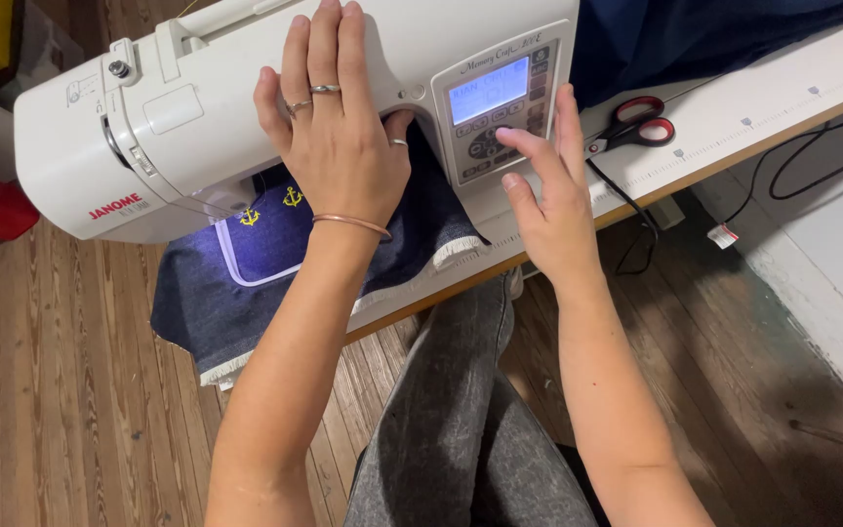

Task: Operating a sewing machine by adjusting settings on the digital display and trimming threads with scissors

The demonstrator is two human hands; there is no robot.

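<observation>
Left hand point(336, 127) lies flat, fingers spread, on the sewing machine point(207, 107); right hand point(548, 195), open, fingertips on its button panel point(500, 107), machine running left-right.

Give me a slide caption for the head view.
Left hand rests on a white sewing machine; right hand presses its button panel over anchor-stitched denim.

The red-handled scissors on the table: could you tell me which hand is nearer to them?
The right hand. It is at the machine's button panel, just left of the scissors. The left hand lies flat on the sewing machine, farther left.
</observation>
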